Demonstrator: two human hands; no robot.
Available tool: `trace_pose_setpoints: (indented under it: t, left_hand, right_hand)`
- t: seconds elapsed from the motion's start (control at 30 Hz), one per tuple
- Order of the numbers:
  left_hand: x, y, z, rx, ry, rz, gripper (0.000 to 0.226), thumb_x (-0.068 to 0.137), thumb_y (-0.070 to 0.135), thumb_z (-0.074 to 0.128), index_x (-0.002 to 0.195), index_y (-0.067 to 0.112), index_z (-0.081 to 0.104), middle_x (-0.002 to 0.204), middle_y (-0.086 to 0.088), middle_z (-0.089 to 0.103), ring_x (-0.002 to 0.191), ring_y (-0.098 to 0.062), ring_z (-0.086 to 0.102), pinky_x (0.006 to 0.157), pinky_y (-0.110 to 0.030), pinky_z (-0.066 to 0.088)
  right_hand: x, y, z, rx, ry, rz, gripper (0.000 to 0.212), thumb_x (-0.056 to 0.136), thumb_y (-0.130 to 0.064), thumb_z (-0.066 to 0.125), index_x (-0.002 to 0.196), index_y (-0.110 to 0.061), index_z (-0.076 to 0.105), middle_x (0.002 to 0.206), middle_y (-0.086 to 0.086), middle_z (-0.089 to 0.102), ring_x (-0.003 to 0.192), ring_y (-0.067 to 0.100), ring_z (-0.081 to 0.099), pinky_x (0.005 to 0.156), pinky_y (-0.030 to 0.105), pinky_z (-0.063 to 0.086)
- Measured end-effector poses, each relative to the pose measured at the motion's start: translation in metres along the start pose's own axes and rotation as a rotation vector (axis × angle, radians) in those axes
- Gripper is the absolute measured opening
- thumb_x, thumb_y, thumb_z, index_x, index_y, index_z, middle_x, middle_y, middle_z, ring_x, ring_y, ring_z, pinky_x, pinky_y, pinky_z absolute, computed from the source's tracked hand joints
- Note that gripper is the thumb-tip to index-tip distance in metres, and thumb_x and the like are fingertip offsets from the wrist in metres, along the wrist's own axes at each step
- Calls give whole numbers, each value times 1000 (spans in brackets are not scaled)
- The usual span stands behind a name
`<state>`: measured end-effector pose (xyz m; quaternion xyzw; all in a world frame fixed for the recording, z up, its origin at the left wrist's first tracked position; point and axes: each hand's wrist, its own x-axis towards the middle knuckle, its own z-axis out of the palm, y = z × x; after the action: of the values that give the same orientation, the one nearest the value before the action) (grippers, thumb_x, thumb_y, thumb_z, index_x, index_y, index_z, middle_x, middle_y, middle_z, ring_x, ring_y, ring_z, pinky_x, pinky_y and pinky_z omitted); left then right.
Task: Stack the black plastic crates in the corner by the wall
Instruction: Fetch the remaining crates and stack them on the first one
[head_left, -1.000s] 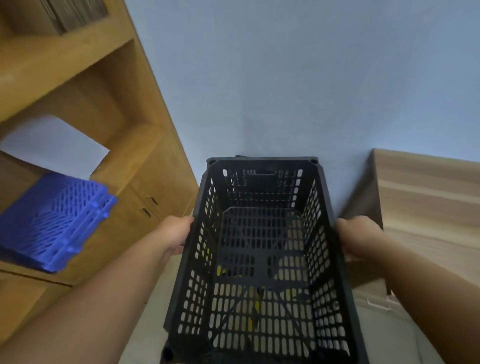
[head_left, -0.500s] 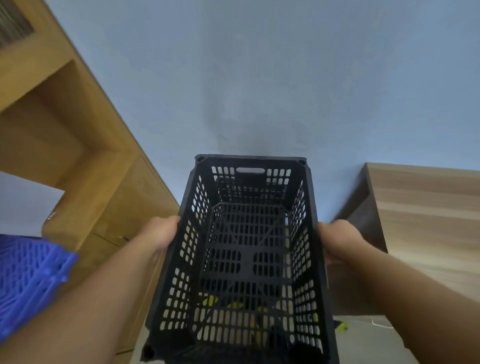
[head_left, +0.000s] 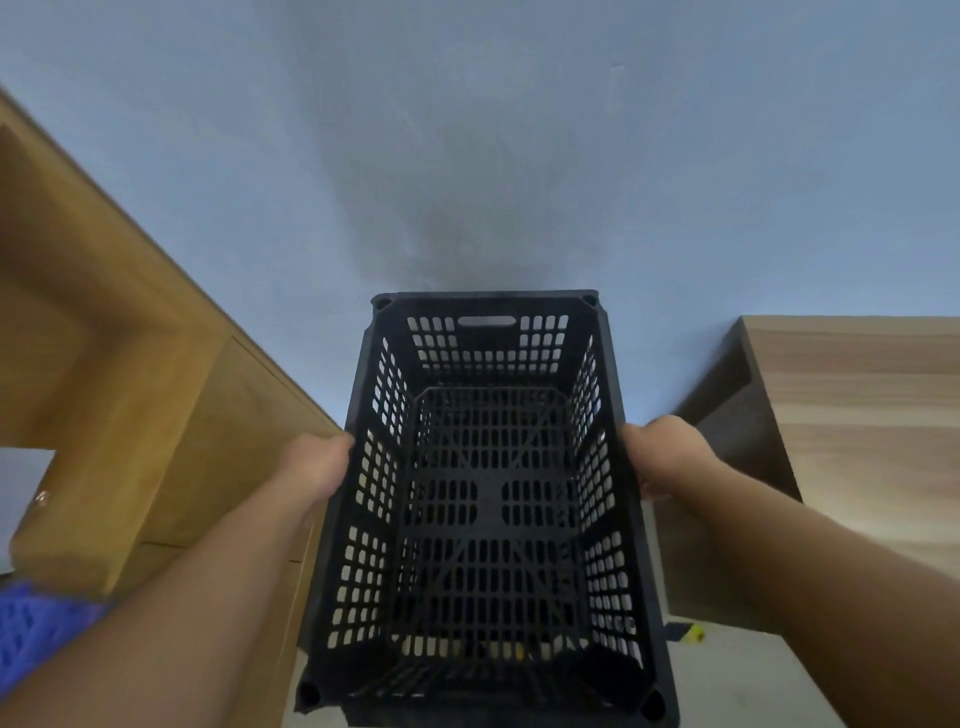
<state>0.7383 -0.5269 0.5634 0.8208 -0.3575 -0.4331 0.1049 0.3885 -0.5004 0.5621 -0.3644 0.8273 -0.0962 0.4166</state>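
Observation:
A black perforated plastic crate (head_left: 488, 499) fills the middle of the view, open side up and empty, its far end close to the blue-grey wall (head_left: 467, 156). My left hand (head_left: 317, 467) grips the crate's left long rim. My right hand (head_left: 665, 457) grips the right long rim. Both arms reach forward from the bottom corners. Through the crate's holed floor I see only dark shapes and small yellow specks; what lies under it is hidden.
A wooden shelf unit (head_left: 130, 389) stands on the left, a wooden cabinet (head_left: 857, 441) on the right, with a narrow gap between them at the wall. A blue plastic crate (head_left: 36, 634) shows at the lower left. A small yellow-and-blue object (head_left: 685, 633) lies on the floor.
The view has tilted upward and the crate has moved forward toward the wall. The blue crate on the left has slid nearly out of view. Both hands keep their grip.

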Motion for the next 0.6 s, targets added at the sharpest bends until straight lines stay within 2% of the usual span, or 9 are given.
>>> trace_pose_setpoints:
  t: [0.1,0.2,0.3,0.4,0.5,0.6]
  left_hand:
    - [19,11,-5,13,-14,26,27,107,30,54,98,6,62,100,-15,71,90,-28,67,85,-46,52]
    - [35,16,-4,19,-28,30,21,106,27,58,93,10,57,101,-15,71,93,-30,68,90,-48,53]
    - [45,17,0,28,-25,56,16,106,18,58,90,12,57,97,-14,69,84,-24,65,78,-41,50]
    - [50,16,0,66,-53,96,15,107,16,55,93,14,61,95,-12,71,82,-21,66,62,-32,46]
    - [51,14,-3,101,-74,149,20,107,15,54,88,19,59,93,-8,70,80,-15,64,60,-29,44]
    - [52,9,-6,126,-67,182,21,107,15,55,87,22,58,92,-5,69,82,-15,64,63,-29,46]
  right_hand:
    - [13,-11,9,-19,23,11,41,99,-26,46,81,5,66,78,21,74,64,34,73,57,29,52]
    - [21,-18,21,-84,24,-6,41,98,-30,48,88,4,70,87,22,74,82,37,72,69,34,53]
    - [26,-17,30,-114,35,-9,37,95,-30,54,92,2,73,93,19,75,90,36,71,81,39,58]
    - [30,-13,32,-100,60,-2,26,94,-22,59,90,0,72,87,16,74,88,35,71,83,44,60]
    - [32,-7,35,-120,99,-26,21,95,-19,60,92,-1,70,86,14,73,87,34,69,76,38,56]
    - [30,-4,41,-156,135,-59,21,97,-21,58,95,-3,69,92,12,72,88,32,65,72,33,45]
